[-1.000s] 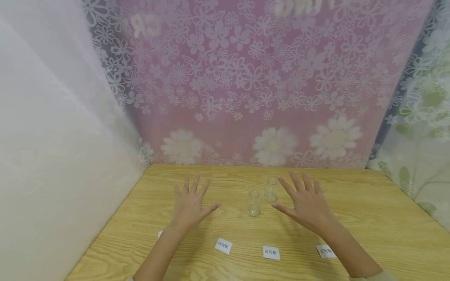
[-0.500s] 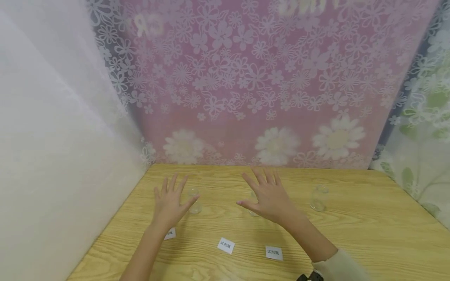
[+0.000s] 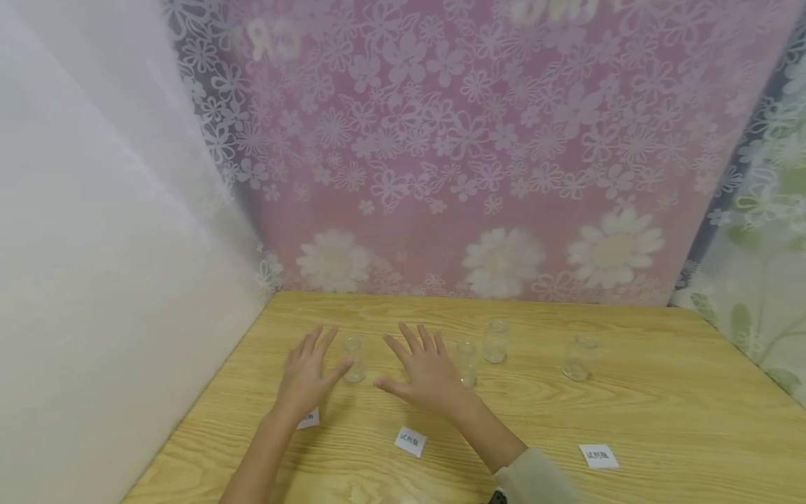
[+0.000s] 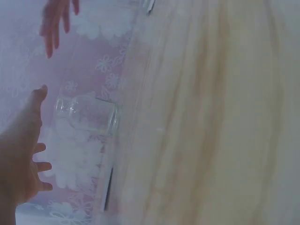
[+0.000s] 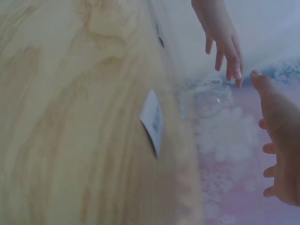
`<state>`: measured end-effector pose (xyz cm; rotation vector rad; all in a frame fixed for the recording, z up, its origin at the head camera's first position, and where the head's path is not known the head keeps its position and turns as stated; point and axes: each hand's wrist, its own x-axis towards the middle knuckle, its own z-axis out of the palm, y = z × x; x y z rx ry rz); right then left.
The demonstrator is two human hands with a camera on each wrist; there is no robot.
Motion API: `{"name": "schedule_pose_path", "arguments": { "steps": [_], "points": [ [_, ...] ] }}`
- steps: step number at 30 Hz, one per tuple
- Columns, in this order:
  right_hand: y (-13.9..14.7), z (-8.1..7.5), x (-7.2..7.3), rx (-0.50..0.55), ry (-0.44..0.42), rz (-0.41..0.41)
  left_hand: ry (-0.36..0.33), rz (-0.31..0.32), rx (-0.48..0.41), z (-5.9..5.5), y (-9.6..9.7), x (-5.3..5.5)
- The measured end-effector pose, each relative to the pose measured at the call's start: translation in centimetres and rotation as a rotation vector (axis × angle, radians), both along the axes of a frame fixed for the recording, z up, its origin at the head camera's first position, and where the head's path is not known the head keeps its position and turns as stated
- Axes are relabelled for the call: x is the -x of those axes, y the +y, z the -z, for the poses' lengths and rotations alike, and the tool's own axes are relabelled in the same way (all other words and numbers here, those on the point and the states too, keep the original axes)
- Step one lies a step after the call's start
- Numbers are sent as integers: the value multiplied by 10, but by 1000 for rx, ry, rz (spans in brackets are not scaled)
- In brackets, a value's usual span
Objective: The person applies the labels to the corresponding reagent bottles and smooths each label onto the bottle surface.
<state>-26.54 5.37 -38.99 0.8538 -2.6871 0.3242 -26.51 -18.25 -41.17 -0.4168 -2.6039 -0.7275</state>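
Note:
My left hand (image 3: 306,371) hovers over the left part of the table, thumb spread from the fingers, holding nothing. Its thumb tip lies close to a clear glass bottle (image 3: 354,364); whether they touch cannot be told. That bottle also shows in the left wrist view as a small, wide-necked glass bottle (image 4: 91,114). Just right of it, my right hand (image 3: 428,371) floats with fingers spread and nothing in them. Behind the right hand's edge stands a second glass bottle (image 3: 466,362), partly covered. Another glass bottle (image 3: 495,343) is farther back, and one more bottle (image 3: 578,358) stands at the right.
Small white printed cards lie along the near side of the wooden table (image 3: 680,406): a left card (image 3: 308,419) partly under the left wrist, a middle card (image 3: 411,441) and a right card (image 3: 599,456). A flowered curtain (image 3: 403,154) hangs behind, with a white sheet (image 3: 113,245) at left.
Both hands have shifted left, the right one farther, passing in front of the bottles. The bottles at the right and the right card are uncovered; another card is now hidden by the right arm.

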Motion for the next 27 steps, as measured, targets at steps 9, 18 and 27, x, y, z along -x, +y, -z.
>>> {"name": "schedule_pose_path", "arguments": {
  "steps": [9,18,27],
  "points": [
    [-32,25,12,225,-172,-60,-83,89,-162,23,-4,11],
    [-53,40,23,569,-349,-101,-195,194,-479,37,-2,21],
    [-63,47,31,906,-494,-82,-231,232,-604,32,2,16]
  ]
}}
